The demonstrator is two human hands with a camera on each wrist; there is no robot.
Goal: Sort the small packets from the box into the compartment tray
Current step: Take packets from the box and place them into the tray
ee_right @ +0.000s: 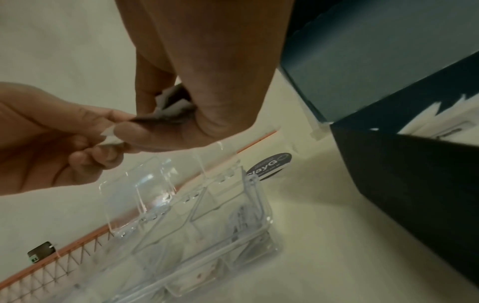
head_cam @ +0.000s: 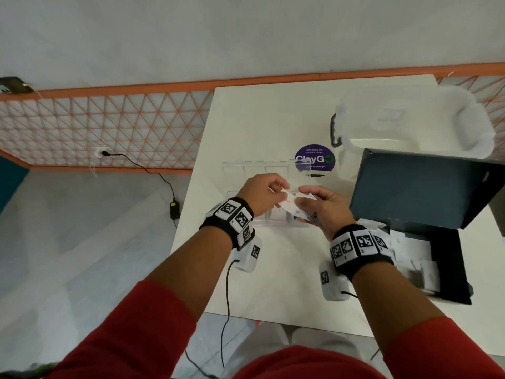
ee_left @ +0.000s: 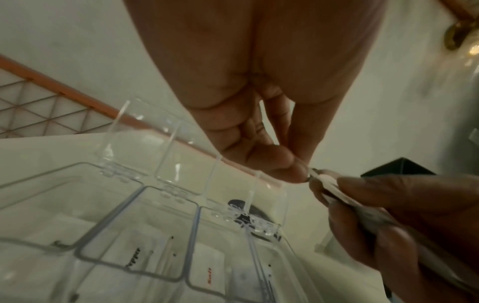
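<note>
Both hands meet above the clear compartment tray (head_cam: 276, 223). My right hand (head_cam: 318, 205) grips a small bunch of white packets (ee_right: 172, 106) in its curled fingers. My left hand (head_cam: 266, 191) pinches one white packet with red print (head_cam: 287, 205) by its end, between thumb and fingertips (ee_left: 293, 170), while that packet still touches the right hand's bunch. The tray (ee_left: 134, 229) has its lids standing open, and white packets lie in several compartments. The dark box (head_cam: 437, 258) lies open at the right with more white packets (head_cam: 415, 258) inside.
A dark box lid (head_cam: 415, 187) stands up just right of my hands. A frosted plastic container (head_cam: 410, 119) sits at the table's back right, and a round purple sticker (head_cam: 314, 162) is behind the tray. The white table's left edge (head_cam: 191, 187) is close to the tray.
</note>
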